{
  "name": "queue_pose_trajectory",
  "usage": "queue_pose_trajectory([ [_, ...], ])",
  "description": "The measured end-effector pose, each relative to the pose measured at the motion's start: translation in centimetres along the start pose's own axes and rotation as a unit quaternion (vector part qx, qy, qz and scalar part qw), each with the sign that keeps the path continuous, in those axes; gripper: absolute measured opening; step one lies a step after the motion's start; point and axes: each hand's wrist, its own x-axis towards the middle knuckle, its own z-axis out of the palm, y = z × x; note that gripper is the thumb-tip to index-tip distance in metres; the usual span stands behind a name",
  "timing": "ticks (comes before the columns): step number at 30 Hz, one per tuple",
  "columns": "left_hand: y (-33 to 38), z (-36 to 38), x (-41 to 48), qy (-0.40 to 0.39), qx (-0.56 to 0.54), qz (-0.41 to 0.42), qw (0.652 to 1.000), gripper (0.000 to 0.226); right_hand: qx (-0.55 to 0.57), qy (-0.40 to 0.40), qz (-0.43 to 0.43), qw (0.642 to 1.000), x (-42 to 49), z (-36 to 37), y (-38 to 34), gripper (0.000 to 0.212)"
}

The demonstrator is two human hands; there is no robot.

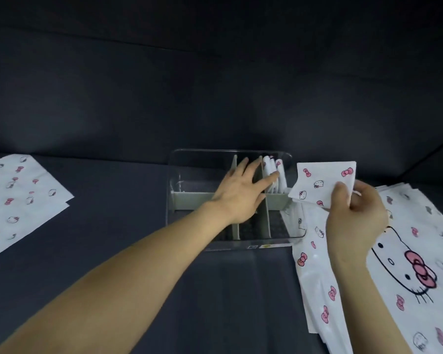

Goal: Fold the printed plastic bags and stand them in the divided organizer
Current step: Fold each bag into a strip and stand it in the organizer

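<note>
A clear organizer (197, 154) with grey dividers (189, 196) sits at the middle of the dark surface. Several folded white bags (271, 166) stand in its far right compartment. My left hand (241, 190) reaches over the organizer with straight, spread fingers, and its fingertips touch those standing bags. My right hand (353, 213) pinches a folded white bag with pink bows and cat faces (322, 180), held up just right of the organizer.
A stack of flat printed bags (407, 277) lies at the right, under my right arm. More flat printed bags (16, 200) lie at the far left. A dark cushioned back rises behind the organizer.
</note>
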Motion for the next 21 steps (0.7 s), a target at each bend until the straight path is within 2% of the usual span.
queue_pose_trajectory([
  [3, -0.4, 1.4, -0.3, -0.025, -0.042, -0.014, 0.999, 0.063, -0.033, -0.015, -0.042, 0.998, 0.9, 1.5, 0.3, 0.011],
  [7, -1.1, 2.7, -1.0, 0.027, 0.006, 0.011, 1.000, 0.082, -0.101, -0.055, -0.123, 0.986, 2.1, 2.9, 0.7, 0.019],
  [10, -1.3, 3.0, -1.0, 0.049, 0.025, 0.019, 0.998, 0.086, -0.137, -0.069, -0.168, 0.974, 2.9, 3.2, 0.5, 0.020],
  [16, -1.0, 2.6, -1.5, 0.040, 0.020, 0.009, 0.999, 0.091, -0.153, -0.088, -0.201, 0.964, 4.0, 3.0, 0.5, 0.016],
  [21, -1.2, 2.2, -2.5, 0.027, 0.021, 0.007, 0.999, 0.093, -0.126, -0.078, -0.181, 0.972, 4.4, 2.3, 0.1, 0.018],
])
